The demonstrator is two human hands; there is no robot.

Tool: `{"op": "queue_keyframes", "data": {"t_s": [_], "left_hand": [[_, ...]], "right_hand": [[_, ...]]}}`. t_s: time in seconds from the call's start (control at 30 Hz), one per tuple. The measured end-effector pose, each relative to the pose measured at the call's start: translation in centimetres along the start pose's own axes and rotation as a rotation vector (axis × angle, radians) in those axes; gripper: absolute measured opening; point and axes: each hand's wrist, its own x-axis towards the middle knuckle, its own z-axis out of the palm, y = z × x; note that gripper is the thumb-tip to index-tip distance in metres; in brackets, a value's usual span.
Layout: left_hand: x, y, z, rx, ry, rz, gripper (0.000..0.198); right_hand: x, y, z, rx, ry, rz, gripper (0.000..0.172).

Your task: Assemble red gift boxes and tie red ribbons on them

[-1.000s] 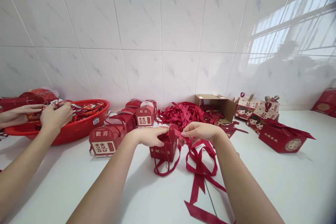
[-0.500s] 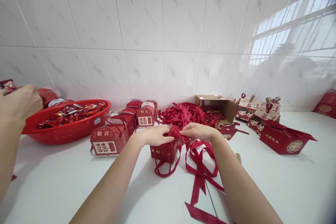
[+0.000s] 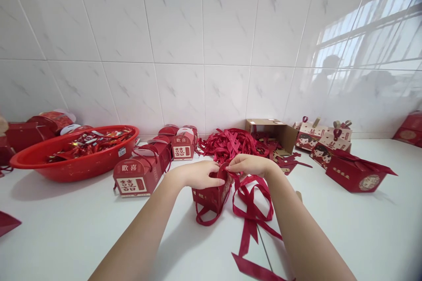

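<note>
Reading the clock from the small red box (image 3: 209, 199), which is sitting on the white table (image 3: 72, 228) between the two hands, a red basin (image 3: 99, 164) is standing well apart towards half past nine, holding a heap of shiny wrapped pieces (image 3: 95, 140). Between one and two o'clock an open cardboard box (image 3: 290, 137) is lying with its mouth sideways, and flat red and gold-brown cut pieces (image 3: 274, 144) are filling it and spilling out. At one o'clock a tangled ribbon pile (image 3: 231, 142) is resting. The small red box is showing gold characters along its near side, partly hidden by the left hand (image 3: 204, 174); a thin red loop (image 3: 207, 223) is drooping at six o'clock, and a loose ribbon (image 3: 252, 210) is curling from three towards five. The left hand is gripping the box's top, its thumb lying along it. The right hand (image 3: 249, 165) is bringing its fingertips against the raised rounded flap (image 3: 222, 169); I cannot tell whether they are pinching flap or ribbon.
</note>
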Motion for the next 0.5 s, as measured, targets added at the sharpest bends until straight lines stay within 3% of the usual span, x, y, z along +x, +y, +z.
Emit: {"op": "queue_keyframes", "data": {"t_s": [0.27,0.37,0.5], "left_hand": [[-0.1,-0.3,-0.4,-0.07,-0.051,0.049,0.038],[-0.4,-0.5,-0.7,-0.096,0.004,0.07,0.035],[-0.6,-0.6,-0.9,-0.144,0.111,-0.004,0.033]], "right_hand": [[-0.3,-0.6,0.0,-0.191,0.079,0.01,0.035],[-0.4,-0.9,0.1,-0.243,0.103,0.008,0.039],[-0.3,-1.1,0.4,-0.294,0.149,0.04,0.037]]}}
